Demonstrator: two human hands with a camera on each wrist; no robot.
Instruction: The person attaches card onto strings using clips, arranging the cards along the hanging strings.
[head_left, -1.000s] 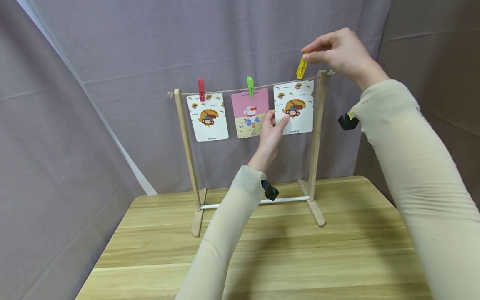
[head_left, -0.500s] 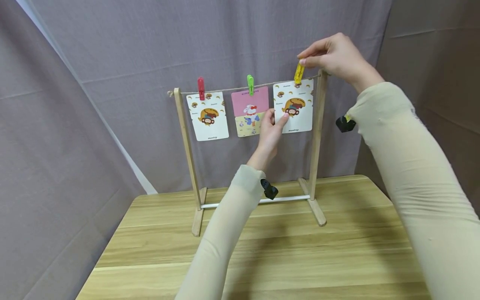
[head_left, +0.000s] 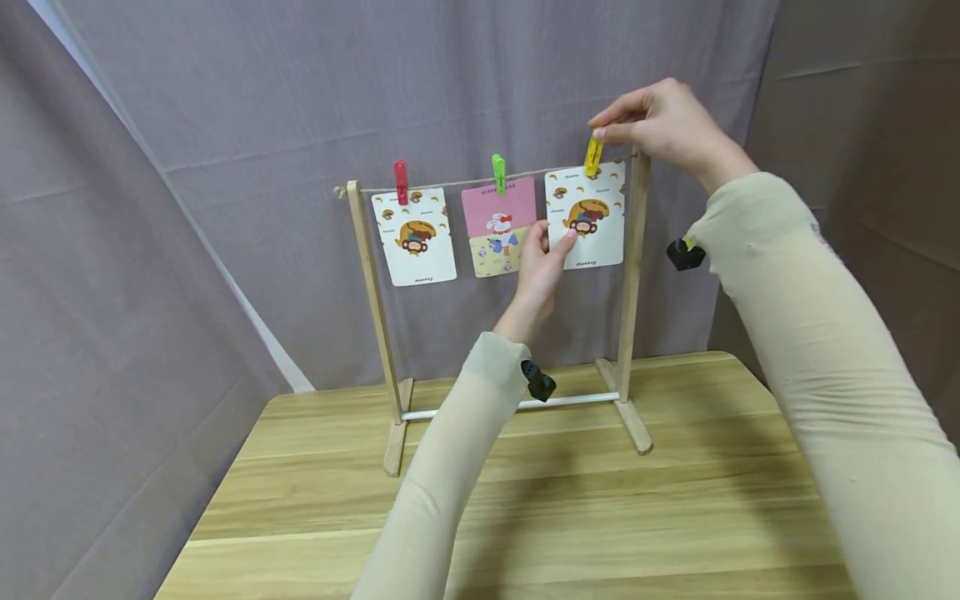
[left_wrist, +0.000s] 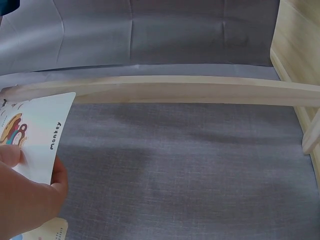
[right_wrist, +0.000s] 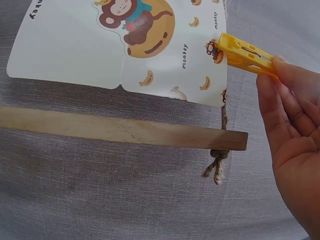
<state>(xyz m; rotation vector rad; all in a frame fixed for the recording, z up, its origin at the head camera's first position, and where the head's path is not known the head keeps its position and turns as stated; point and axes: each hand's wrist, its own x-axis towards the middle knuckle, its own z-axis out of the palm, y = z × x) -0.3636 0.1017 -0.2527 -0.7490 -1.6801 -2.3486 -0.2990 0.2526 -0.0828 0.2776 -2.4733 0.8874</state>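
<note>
My left hand (head_left: pixel 542 265) pinches the lower left edge of a white monkey card (head_left: pixel 600 246), thumb in front and fingers behind. The card stands upright against the twine (head_left: pixel 558 170), near the right post. Above it my right hand (head_left: pixel 671 125) pinches a yellow clothespin (head_left: pixel 593 156) by its upper end. In the right wrist view the tip of the clothespin (right_wrist: pixel 245 52) overlaps the card's top edge at the twine. A pink and yellow card (head_left: pixel 491 218) hangs from a green clothespin (head_left: pixel 499 174) in the middle. To the left, a red clothespin (head_left: pixel 401 182) holds another monkey card (head_left: pixel 420 258).
The wooden rack's left post (head_left: pixel 372 292) and right post (head_left: pixel 632 275) carry the twine. A white rod (head_left: pixel 581 399) joins them low down. The rack stands on a wood-grain table (head_left: pixel 600 517), with a grey curtain (head_left: pixel 262 125) behind.
My right hand has come down and slightly left, bringing the yellow clothespin from above the twine onto the card's top edge. My left hand keeps its grip with hardly any movement.
</note>
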